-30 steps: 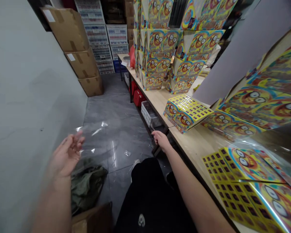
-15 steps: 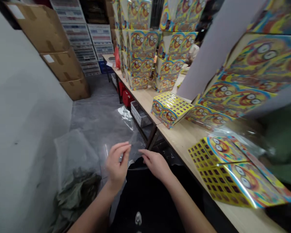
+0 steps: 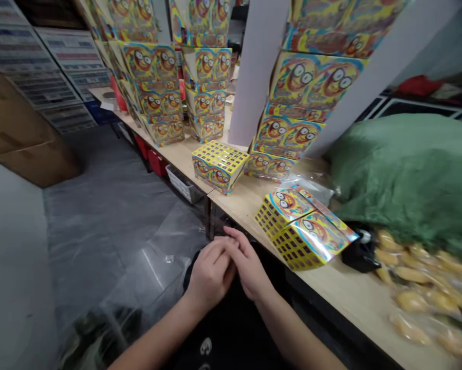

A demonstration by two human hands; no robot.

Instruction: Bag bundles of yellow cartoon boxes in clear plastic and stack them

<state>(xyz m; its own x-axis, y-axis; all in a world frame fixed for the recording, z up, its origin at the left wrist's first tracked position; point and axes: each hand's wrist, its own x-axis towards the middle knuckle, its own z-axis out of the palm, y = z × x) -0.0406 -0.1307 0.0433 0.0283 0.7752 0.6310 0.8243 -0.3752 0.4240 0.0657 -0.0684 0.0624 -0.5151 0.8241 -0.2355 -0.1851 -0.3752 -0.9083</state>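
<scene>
In front of my dark clothing my hands meet. My left hand (image 3: pixel 210 271) is closed, its fingers curled against the other palm. My right hand (image 3: pixel 251 267) presses its fingers over the left fingertips. Thin clear plastic (image 3: pixel 153 262), like a bag, spreads left and down from the hands; its pinched edge is mostly hidden between the fingers. On the table (image 3: pixel 340 288), right of my hands, two yellow patterned cartons (image 3: pixel 306 234) lie side by side under shiny film. Farther back sits a single yellow carton (image 3: pixel 219 163).
Stacked yellow cartons (image 3: pixel 288 108) stand by a pale pillar (image 3: pixel 250 77). To the right are a green sack (image 3: pixel 416 174), a small black object (image 3: pixel 361 251) and wrapped yellow items (image 3: pixel 411 298). Brown boxes (image 3: pixel 30 149) stand left, and a white basket (image 3: pixel 182 185) is under the table.
My hands have come together from slightly apart. The view has turned right, bringing the green sack and the wrapped yellow items into fuller sight.
</scene>
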